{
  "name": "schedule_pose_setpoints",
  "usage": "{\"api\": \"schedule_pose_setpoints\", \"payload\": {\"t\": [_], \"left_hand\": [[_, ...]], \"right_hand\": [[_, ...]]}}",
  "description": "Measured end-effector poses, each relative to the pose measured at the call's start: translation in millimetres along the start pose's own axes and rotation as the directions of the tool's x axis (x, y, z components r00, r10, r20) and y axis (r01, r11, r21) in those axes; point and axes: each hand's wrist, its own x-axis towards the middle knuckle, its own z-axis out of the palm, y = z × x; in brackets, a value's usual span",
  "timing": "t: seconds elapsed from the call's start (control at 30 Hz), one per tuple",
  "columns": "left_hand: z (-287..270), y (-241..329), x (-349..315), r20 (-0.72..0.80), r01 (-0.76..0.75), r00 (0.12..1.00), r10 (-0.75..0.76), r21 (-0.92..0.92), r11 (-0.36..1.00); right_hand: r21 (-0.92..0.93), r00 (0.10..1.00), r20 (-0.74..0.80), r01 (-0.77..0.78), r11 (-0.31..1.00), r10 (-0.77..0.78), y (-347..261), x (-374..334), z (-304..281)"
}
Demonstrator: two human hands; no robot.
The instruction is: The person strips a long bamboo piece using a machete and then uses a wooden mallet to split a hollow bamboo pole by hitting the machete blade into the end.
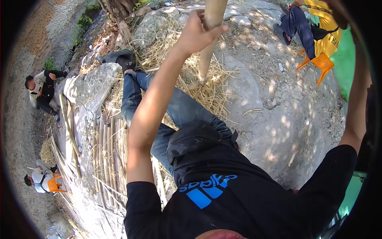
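A thick, pale bamboo pole [215, 14] comes down from the top edge, its narrower lower end among loose straw-coloured shavings [207, 95] on the ground. My left hand [197, 36] grips it at the upper middle, the fingers behind and the thumb across the front. My right arm is raised along the right edge. Its hand [338, 12] is a dark shape at the upper right, and its fingers cannot be made out. My legs in blue jeans [175, 103] stretch forward to the left of the pole's lower end.
Several cut bamboo poles [107, 155] lie side by side at my left. Farther left, one person [41, 87] sits near the rock and another [39, 179] on an orange chair. A person in yellow [322, 24] sits on an orange stool [320, 63] at the upper right.
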Motion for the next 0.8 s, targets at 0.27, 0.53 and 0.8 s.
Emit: {"api": "schedule_pose_setpoints", "payload": {"t": [0.27,0.53,0.8], "left_hand": [[-105.6,-87.5,-84.0,-0.298,0.266,0.907,-0.299,-0.145,0.953],[-164.7,59.7,-51.5,-0.442,-0.205,0.879,0.178,-0.014,0.979],[-172.1,221.9,14.8,-0.662,-0.370,0.457,0.594,0.465,0.804]], "right_hand": [[0.032,0.998,-0.069,-0.009,0.999,0.011,-3.6,-8.3,0.5],[-0.067,0.997,-0.068,0.040,0.997,-0.045,-29.3,-1.6,-0.9],[0.036,0.991,-0.086,0.108,0.994,-0.104,-30.4,-18.7,-6.5]]}}
